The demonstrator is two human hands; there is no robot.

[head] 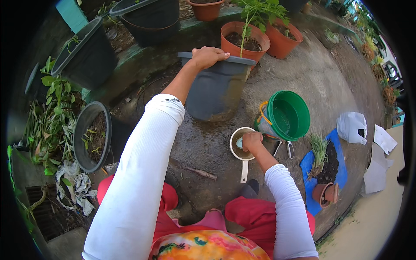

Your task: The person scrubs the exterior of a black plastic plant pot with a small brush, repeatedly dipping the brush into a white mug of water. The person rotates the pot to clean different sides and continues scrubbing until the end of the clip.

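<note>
My left hand [208, 57] grips the rim of a dark grey plastic plant pot [214, 87]. The pot's outer wall faces me, wet on one side and brownish near its base; its inside is hidden. Down inside a white plastic dipper [244, 170], my right hand [253, 141] has its fingers closed around a small pale blue thing [239, 143], mostly hidden. Touching or very near the dipper, a green bucket [301, 107] with a yellow handle holds water. A hand tool with a wooden handle [203, 173] lies on the wet concrete between my feet and the pot.
Potted plants in terracotta-coloured pots [227, 31] and black pots [74, 53] line the back and left. Scissors [290, 150] lie beside the bucket. At right, a blue sheet [307, 162] bears soil and a grassy plant [318, 152]. A drain grate [48, 214] is at lower left.
</note>
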